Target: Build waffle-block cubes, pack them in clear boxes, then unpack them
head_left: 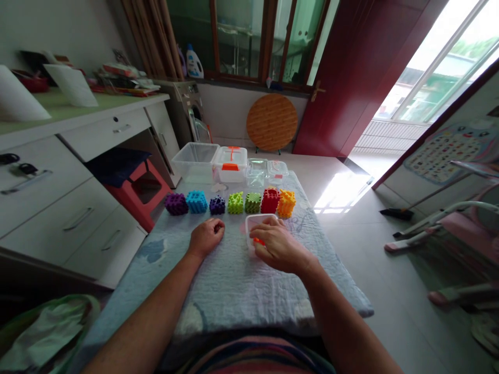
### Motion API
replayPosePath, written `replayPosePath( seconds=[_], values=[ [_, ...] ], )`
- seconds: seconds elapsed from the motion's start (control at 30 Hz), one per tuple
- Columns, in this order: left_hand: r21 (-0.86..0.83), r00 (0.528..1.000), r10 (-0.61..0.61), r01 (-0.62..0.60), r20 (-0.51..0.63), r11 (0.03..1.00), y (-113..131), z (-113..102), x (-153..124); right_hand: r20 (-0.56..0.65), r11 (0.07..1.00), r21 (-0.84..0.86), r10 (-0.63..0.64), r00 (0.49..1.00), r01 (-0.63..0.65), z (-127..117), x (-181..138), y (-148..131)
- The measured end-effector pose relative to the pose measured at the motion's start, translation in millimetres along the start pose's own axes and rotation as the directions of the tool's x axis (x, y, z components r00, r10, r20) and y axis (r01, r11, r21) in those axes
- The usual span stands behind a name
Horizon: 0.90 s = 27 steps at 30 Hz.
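Observation:
My left hand [207, 236] rests on the cloth-covered table in a loose fist, with no object visible in it. My right hand [278, 244] reaches over a small clear plastic box [249, 222], hiding much of it. Between its thumb and fingers shows an orange piece [258, 241], partly covered. Beyond both hands stands a row of openwork plastic blocks: a purple block [176, 204], a blue block [197, 202], a dark violet block [217, 205], a lime block [235, 203], an olive green block [253, 202], a red block [270, 200] and a yellow-orange block [286, 203].
Behind the row are a large clear bin [196, 162], a lidded box with orange latches [231, 166], a clear container [258, 172] and a smaller lidded box [278, 169]. A red stool [144, 192] and a white desk [78, 202] stand at left.

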<state>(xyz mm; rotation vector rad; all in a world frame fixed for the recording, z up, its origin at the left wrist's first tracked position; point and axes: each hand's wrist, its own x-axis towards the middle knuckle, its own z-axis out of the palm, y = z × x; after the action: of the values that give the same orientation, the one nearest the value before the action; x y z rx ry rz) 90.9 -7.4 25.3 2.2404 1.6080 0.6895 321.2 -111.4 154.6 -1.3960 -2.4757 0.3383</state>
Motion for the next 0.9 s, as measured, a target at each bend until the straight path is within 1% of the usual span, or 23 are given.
replayPosePath(
  seconds=[0.07, 0.2, 0.3, 0.37, 0.47, 0.53, 0.57, 0.63, 0.7, 0.8, 0.9],
  values=[
    [-0.001, 1.0, 0.003, -0.003, 0.003, 1.0, 0.0, -0.3, -0.1, 0.02, 1.0, -0.029, 0.006, 1.0, -0.005, 7.4, 4.6, -0.3],
    [0.001, 1.0, 0.006, -0.006, 0.006, 1.0, -0.8, 0.4, 0.1, 0.009, 0.994, -0.086, 0.072, 0.997, -0.071, 19.0, 1.1, 4.7],
    [0.008, 1.0, 0.0, 0.0, 0.008, 1.0, -0.3, 0.3, 0.1, 0.008, 0.992, -0.087, 0.088, 0.996, -0.086, 19.2, -3.4, 7.4],
    [0.013, 1.0, -0.006, 0.006, 0.008, 1.0, 0.2, -0.2, -0.1, -0.006, 0.996, -0.054, 0.077, 0.997, -0.077, 16.0, -7.3, 8.7],
    [0.011, 1.0, -0.002, 0.002, 0.012, 1.0, 0.2, -0.9, -0.4, -0.099, 0.995, 0.018, 0.098, 0.99, -0.097, 10.3, -19.6, 13.7],
    [0.004, 1.0, 0.004, -0.004, 0.014, 1.0, 0.0, -1.0, -0.5, -0.172, 0.985, 0.057, 0.172, 0.97, -0.165, 8.3, -32.6, 20.0],
    [0.003, 1.0, 0.005, -0.005, 0.014, 1.0, -0.2, -0.9, -0.4, -0.187, 0.975, 0.077, 0.221, 0.957, -0.21, 8.1, -39.8, 23.5],
    [0.003, 1.0, 0.004, -0.004, 0.013, 1.0, -0.5, -0.5, -0.2, -0.163, 0.95, 0.113, 0.308, 0.937, -0.292, 9.1, -52.8, 29.6],
    [0.004, 1.0, 0.005, -0.005, 0.011, 1.0, -0.8, 0.1, 0.0, -0.099, 0.932, 0.142, 0.35, 0.932, -0.335, 11.6, -61.1, 32.7],
    [0.007, 1.0, 0.008, -0.008, 0.008, 1.0, -1.3, 0.6, 0.1, -0.054, 0.928, 0.167, 0.345, 0.937, -0.332, 17.3, -62.7, 32.1],
    [0.012, 1.0, 0.009, -0.009, 0.004, 1.0, -0.9, 0.3, 0.0, -0.073, 0.927, 0.176, 0.348, 0.935, -0.331, 24.5, -57.1, 30.4]
  ],
)
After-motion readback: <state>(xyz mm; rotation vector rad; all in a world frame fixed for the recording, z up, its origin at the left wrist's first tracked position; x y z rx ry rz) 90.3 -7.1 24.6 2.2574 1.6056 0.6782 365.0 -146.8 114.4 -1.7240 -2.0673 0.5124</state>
